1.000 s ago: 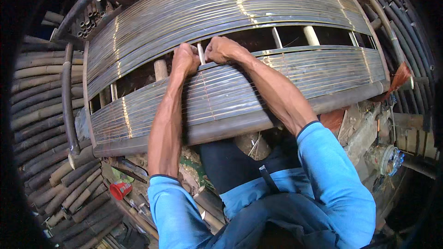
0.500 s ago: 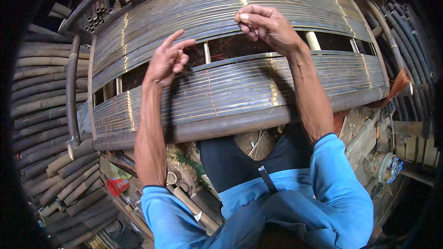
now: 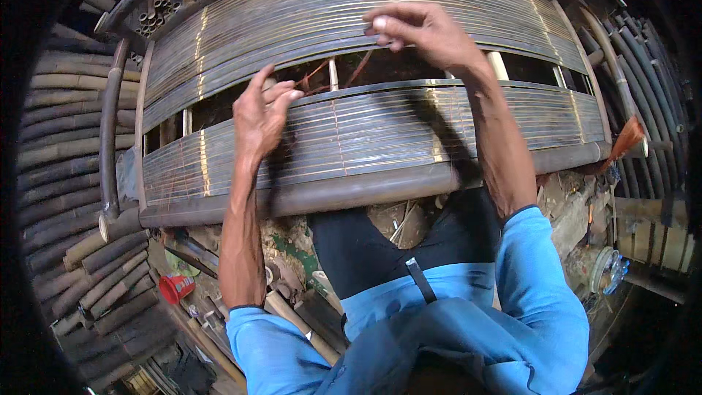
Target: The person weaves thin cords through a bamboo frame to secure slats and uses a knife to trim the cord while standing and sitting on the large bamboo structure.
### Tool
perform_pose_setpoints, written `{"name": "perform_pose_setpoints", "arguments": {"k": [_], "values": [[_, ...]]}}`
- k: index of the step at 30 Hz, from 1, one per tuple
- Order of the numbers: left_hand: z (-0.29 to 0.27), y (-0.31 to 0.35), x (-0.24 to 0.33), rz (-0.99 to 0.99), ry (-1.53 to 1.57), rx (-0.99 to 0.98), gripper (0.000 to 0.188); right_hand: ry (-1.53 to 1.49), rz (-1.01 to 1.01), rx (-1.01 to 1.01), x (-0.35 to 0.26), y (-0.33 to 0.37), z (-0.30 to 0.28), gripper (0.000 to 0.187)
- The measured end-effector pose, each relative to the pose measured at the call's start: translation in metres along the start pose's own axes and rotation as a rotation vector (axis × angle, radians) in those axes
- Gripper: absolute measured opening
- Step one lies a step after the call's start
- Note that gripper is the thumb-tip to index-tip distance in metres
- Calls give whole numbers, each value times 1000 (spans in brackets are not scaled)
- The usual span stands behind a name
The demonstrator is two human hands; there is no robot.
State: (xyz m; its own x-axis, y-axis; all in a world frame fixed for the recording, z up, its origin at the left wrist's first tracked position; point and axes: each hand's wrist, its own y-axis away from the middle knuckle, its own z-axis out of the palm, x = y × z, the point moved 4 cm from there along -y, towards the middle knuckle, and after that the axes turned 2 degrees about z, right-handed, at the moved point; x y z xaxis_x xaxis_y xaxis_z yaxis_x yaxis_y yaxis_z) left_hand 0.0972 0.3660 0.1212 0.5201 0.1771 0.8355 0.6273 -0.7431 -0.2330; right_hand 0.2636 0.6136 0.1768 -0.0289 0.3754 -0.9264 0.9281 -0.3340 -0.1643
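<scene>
A slatted bamboo bench lies across in front of me, its dark slats bound by pale and reddish ties. Over the long gap between its two slatted sections, my left hand is partly curled, index finger and thumb apart. A thin reddish-brown strand rises from the gap toward my right hand, whose thumb and index finger are pinched above the far slats. More reddish strand runs up to the curled fingers of my left hand. The strand's ends are hidden or too fine to make out.
Dark bamboo poles are stacked on the left, and more poles lean at the right. A reddish fibre bundle hangs at the bench's right end. A red cup and a clear jar sit low at either side.
My left hand has dropped slightly and curled its stretched fingers. The right hand has shifted a little, still pinched. Reddish strand now shows more plainly over the gap between the hands.
</scene>
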Motion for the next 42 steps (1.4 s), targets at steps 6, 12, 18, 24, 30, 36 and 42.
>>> {"name": "perform_pose_setpoints", "arguments": {"k": [6, 12, 18, 24, 30, 36, 42], "values": [[-47, 45, -7, -145, 440, 137, 26, 356, 151, -73, 78, 8, 41, 31], [-85, 91, 0, -94, 895, 207, 26, 380, 178, 63, 66, 12, 64, 28], [-116, 147, 11, -80, 1079, 349, 35, 418, -28, 159, 44, 27, 104, 28], [-109, 188, 31, -116, 1108, 373, 32, -266, 360, -130, 29, 67, 178, 35], [-82, 216, 30, -192, 1128, 413, 28, -887, 486, -173, 17, 98, 236, 32], [-69, 227, 27, -225, 1184, 431, 29, -844, 455, -180, 21, 112, 244, 28], [-87, 238, 6, -191, 1394, 480, 23, -911, 502, -158, 28, 144, 221, 23]]}}
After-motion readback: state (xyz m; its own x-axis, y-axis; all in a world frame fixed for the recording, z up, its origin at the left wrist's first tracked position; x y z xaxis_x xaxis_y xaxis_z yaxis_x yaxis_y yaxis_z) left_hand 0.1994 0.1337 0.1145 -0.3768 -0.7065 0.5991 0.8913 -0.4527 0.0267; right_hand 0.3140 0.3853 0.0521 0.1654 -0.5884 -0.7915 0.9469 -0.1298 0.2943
